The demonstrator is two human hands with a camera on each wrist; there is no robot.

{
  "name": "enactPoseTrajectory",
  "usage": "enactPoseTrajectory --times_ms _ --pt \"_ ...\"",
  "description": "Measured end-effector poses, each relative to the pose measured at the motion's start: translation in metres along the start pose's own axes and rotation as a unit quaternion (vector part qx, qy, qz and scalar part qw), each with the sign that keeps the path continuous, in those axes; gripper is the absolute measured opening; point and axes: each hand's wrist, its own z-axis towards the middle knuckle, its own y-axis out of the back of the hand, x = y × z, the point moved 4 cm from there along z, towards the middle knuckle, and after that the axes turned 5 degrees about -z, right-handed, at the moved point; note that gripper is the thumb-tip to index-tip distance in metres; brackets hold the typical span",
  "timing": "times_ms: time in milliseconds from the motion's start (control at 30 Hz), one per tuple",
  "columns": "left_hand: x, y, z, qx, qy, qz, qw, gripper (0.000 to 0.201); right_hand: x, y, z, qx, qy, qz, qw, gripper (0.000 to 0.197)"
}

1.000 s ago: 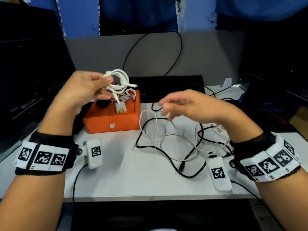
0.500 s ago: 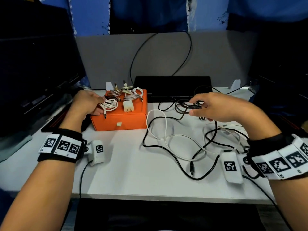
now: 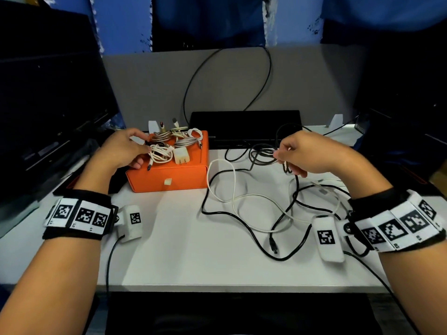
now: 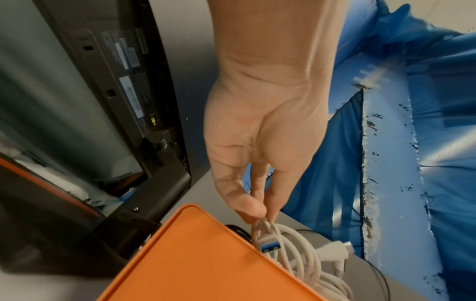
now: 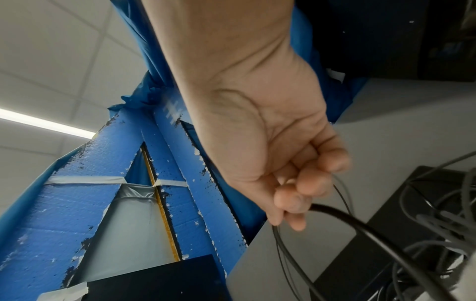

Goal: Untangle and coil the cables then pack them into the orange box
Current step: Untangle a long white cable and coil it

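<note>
The orange box (image 3: 169,174) (image 4: 201,256) sits left of centre on the white table, with several coiled cables and a white plug adapter (image 3: 181,156) on top. My left hand (image 3: 121,148) (image 4: 253,211) pinches a coiled white cable (image 3: 160,154) (image 4: 296,250) with a blue USB plug at the box's left edge. My right hand (image 3: 300,153) (image 5: 291,205) holds up a black cable (image 3: 263,153) (image 5: 360,226) in loose loops, fingers curled round it. More black cable and a white cable (image 3: 232,197) lie tangled on the table below.
A black flat device (image 3: 244,126) lies behind the box against a grey partition (image 3: 314,81). A dark monitor (image 3: 48,105) stands at left. Another dark screen stands at right. The table's front (image 3: 193,262) is bare white surface.
My left hand lowered the coiled white cable from the air onto the orange box. My right hand moved back, took the black cable and lifted its loops.
</note>
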Motion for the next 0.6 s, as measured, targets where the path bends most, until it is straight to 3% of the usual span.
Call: enactPoseTrajectory --times_ms 100,200,233,300,367,400,500,600 --pt "-0.016 0.010 -0.002 -0.056 -0.046 0.032 0.997 0.025 -0.002 0.003 0.003 -0.051 -0.008 0.056 0.997 0.032" --pt "-0.065 0.011 -0.038 -0.093 -0.168 0.076 0.978 0.020 -0.005 0.007 0.006 -0.098 -0.012 0.104 0.990 0.023" --pt "-0.084 0.002 -0.056 -0.053 -0.202 0.080 0.975 0.021 -0.006 0.008 0.008 -0.108 -0.009 0.120 0.987 0.019" --pt "-0.118 -0.032 -0.100 0.137 -0.239 0.085 0.957 0.027 -0.008 0.010 0.010 -0.121 0.007 0.143 0.982 0.009" --pt "-0.136 -0.078 -0.138 0.352 -0.233 0.128 0.898 0.035 -0.010 0.012 0.011 -0.124 0.020 0.151 0.980 0.013" --pt "-0.138 -0.102 -0.149 0.410 -0.242 0.186 0.859 0.039 -0.010 0.012 0.012 -0.128 0.023 0.152 0.980 0.018" --pt "-0.129 -0.172 -0.145 0.423 -0.294 0.402 0.757 0.051 -0.012 0.015 0.011 -0.131 0.021 0.157 0.979 0.023" --pt "-0.103 -0.213 -0.113 0.417 -0.239 0.548 0.684 0.047 -0.020 0.019 0.010 -0.130 0.005 0.150 0.980 0.039"
